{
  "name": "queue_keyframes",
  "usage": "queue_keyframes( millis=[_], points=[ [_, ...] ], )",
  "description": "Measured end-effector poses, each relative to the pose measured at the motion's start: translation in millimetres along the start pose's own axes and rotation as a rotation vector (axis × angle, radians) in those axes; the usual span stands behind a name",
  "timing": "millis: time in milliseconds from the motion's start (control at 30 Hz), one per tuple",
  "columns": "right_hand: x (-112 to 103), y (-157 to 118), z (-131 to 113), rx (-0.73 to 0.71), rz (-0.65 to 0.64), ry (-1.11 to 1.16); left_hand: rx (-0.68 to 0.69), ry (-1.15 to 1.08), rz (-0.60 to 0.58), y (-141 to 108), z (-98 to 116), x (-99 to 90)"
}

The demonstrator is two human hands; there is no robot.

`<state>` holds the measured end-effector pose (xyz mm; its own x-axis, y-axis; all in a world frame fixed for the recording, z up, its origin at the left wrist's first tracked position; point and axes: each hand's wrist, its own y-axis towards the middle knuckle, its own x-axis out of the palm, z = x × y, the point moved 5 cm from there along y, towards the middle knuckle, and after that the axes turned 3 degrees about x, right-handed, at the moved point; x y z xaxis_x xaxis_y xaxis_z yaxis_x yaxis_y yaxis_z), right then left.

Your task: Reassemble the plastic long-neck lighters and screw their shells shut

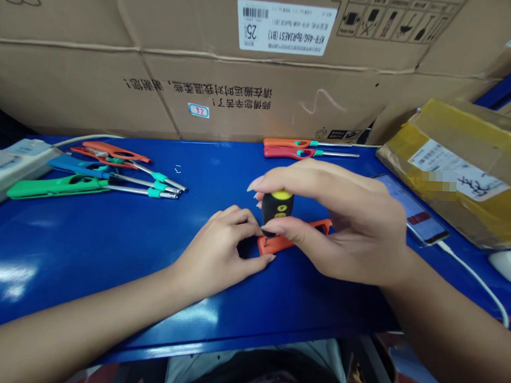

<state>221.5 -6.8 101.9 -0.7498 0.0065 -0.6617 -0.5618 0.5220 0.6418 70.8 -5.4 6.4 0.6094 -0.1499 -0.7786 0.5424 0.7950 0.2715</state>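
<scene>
An orange lighter casing (282, 244) lies on the blue table (121, 248), partly hidden under my right hand. My left hand (221, 249) pinches the casing's near-left end between thumb and fingers. Gripped upright by the thumb and fingers of my right hand (343, 223) is a short black and yellow screwdriver (276, 210). Its tip points down at the left end of the casing, where a small hole or screw shows.
Several orange, blue and green lighters (61, 186) lie at the left beside a white power strip (23, 167). Small screws (177, 169) sit nearby. Orange and red lighters (286, 152) lie at the back, a phone (415, 212) and taped box (455, 172) at right. A large carton (193, 70) stands behind.
</scene>
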Motion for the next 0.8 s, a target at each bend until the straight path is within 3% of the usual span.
queue_keyframes(
  millis=[300, 533, 633, 800],
  points=[
    [6, -3, 4, 0.064, -0.022, 0.048, -0.034, -0.011, -0.015, 1, 1, -1.2],
    [3, -7, 0, 0.026, -0.05, 0.097, -0.028, -0.032, -0.018, 2, 1, -4.0],
    [-4, -7, 2, 0.117, 0.089, 0.184, 0.018, -0.001, 0.025, 1, 0, -4.8],
    [-28, -11, 19, 0.326, 0.53, 0.275, 0.028, 0.048, 0.022, 3, -7, -7.8]
  ],
)
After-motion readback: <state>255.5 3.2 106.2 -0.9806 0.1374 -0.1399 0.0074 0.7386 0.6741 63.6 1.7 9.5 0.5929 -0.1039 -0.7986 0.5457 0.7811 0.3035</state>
